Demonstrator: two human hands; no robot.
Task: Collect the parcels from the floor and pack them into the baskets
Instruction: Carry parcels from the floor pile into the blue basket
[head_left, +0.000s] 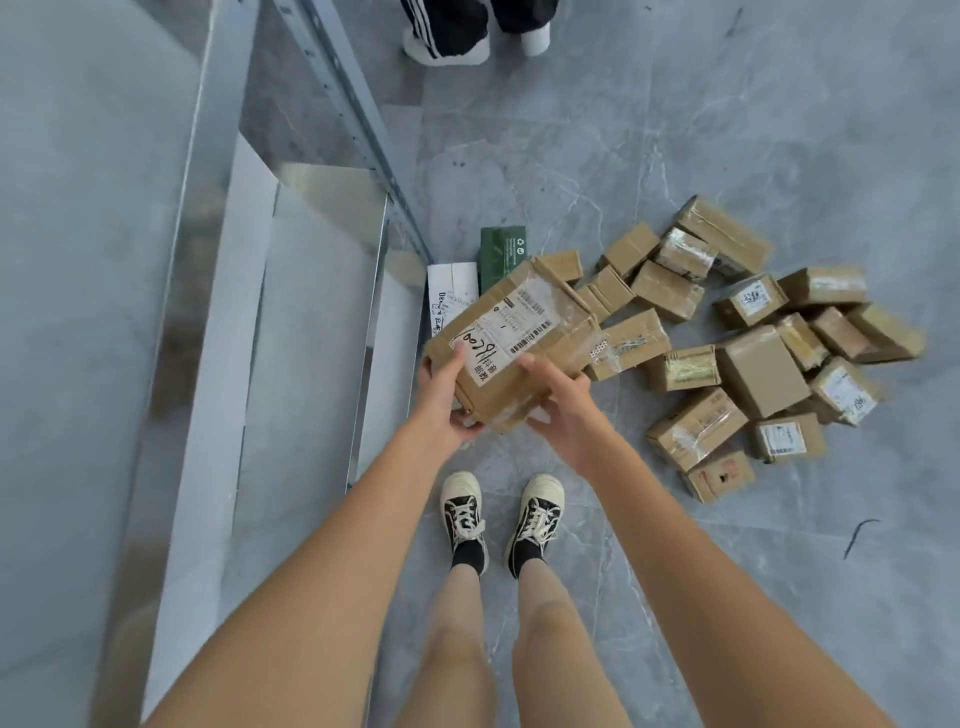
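Head view is showing a labelled cardboard parcel (511, 340) being held clear of the floor, tilted, above the person's shoes (501, 519) and just right of a metal shelving rack (291, 291). Left hand (441, 395) is gripping the near-left corner, thumb lying on the white shipping label (501, 338), fingers curling underneath. Right hand (563, 402) is cupping the near-right edge, thumb on top, fingers wrapping under the bottom. Loose clear tape is hanging off the parcel's right side. No basket is showing anywhere; cannot tell where the drop point is lying. Beyond the held parcel, a green box (501, 254) and a white box (451, 293) are lying by the rack's foot. To the right, a heap of small brown parcels (758, 343) is waiting on the grey marble floor (727, 130), many overlapping. A second person's feet (475, 36) are standing at the far edge. Judging risks: both grips are sitting at the near end only, so the far end is overhanging and could tip out during a turn; the peeling tape could snag on the rack upright; stepping right without looking could mean treading on the heap.
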